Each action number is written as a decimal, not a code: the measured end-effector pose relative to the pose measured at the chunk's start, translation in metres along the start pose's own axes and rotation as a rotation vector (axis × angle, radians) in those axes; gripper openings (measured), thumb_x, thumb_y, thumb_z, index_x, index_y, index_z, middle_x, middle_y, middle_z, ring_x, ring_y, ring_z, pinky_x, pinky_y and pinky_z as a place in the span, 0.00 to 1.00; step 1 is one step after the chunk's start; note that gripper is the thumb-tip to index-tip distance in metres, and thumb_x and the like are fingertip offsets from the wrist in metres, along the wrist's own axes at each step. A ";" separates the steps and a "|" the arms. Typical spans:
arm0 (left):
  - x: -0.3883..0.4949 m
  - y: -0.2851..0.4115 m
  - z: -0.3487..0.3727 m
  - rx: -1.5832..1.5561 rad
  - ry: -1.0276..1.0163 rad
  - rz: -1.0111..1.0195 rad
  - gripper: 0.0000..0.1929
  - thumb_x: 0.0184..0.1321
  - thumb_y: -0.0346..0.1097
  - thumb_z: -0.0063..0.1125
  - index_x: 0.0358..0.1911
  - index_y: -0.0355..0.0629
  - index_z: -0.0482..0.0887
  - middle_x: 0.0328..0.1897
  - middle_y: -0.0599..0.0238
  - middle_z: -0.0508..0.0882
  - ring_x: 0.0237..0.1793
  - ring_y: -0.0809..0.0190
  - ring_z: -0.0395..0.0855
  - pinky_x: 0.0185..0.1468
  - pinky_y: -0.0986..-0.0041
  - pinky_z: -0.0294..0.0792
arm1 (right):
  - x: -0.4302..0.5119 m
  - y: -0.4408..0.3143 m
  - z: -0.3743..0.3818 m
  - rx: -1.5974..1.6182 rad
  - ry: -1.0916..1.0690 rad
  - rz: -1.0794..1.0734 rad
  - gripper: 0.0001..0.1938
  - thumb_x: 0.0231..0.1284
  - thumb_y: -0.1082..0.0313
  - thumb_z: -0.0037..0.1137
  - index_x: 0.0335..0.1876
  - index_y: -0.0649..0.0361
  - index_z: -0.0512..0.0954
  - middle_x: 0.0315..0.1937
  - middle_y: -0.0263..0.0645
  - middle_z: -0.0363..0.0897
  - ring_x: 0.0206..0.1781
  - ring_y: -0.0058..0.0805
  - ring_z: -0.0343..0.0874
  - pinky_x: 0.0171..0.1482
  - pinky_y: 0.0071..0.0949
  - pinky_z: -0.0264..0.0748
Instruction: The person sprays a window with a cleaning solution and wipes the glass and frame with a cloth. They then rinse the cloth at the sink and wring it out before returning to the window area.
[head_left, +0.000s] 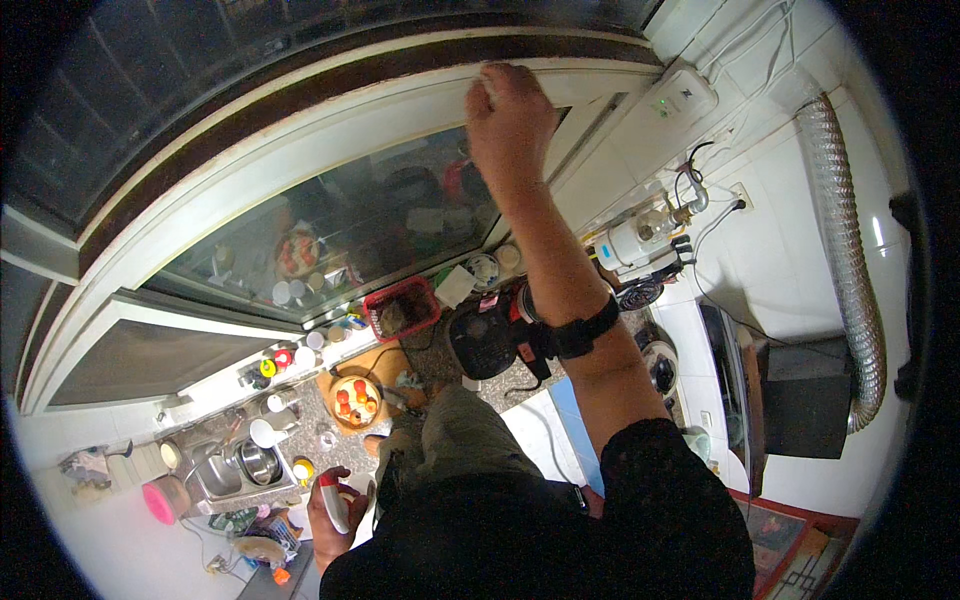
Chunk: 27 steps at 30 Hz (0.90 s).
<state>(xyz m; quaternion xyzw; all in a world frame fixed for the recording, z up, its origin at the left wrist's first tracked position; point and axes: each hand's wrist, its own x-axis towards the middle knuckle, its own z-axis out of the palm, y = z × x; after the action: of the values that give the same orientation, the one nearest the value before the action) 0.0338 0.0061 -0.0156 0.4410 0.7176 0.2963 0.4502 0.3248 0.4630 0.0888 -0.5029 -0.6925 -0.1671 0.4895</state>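
My left hand (324, 529) is low beside my body, wrapped around a spray bottle with a white and red trigger head (335, 504). Raised overhead, my right hand (511, 112) has its fingers curled against the white window frame (315, 135). Whether something small is inside that fist cannot be made out. Below it, the window pane (360, 202) reflects the kitchen. A black strap (581, 334) circles my right forearm.
Below me, a speckled counter (315, 390) bears a plate of tomatoes (355, 402) on a wooden board, a red plastic basket (401, 306) and a black appliance (480, 345). A sink (217, 472) holds a metal bowl (259, 459). At right hang a range hood (802, 405) and a ribbed duct (840, 247).
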 end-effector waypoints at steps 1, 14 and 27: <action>0.000 -0.002 0.000 -0.052 0.006 -0.043 0.26 0.49 0.23 0.71 0.54 0.41 0.78 0.41 0.63 0.83 0.33 0.67 0.82 0.34 0.76 0.73 | -0.001 0.003 0.001 0.023 0.023 0.078 0.10 0.60 0.65 0.63 0.43 0.59 0.84 0.39 0.45 0.87 0.42 0.43 0.87 0.49 0.39 0.82; -0.014 0.000 -0.008 -0.002 -0.001 -0.052 0.27 0.48 0.22 0.71 0.54 0.39 0.76 0.43 0.63 0.83 0.32 0.67 0.82 0.36 0.76 0.72 | -0.030 -0.069 0.031 0.405 0.064 0.139 0.09 0.63 0.63 0.64 0.43 0.59 0.83 0.39 0.46 0.86 0.42 0.42 0.86 0.47 0.38 0.81; -0.033 -0.005 -0.012 -0.084 0.093 0.001 0.25 0.49 0.19 0.69 0.53 0.40 0.77 0.32 0.68 0.82 0.30 0.70 0.80 0.35 0.79 0.72 | -0.026 -0.111 0.038 0.339 0.117 -0.029 0.09 0.60 0.71 0.62 0.44 0.61 0.79 0.37 0.49 0.82 0.39 0.49 0.85 0.44 0.41 0.81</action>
<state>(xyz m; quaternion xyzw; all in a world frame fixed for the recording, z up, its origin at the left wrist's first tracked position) 0.0277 -0.0259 -0.0017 0.4080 0.7244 0.3466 0.4344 0.2098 0.4282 0.0782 -0.3925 -0.6884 -0.0841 0.6041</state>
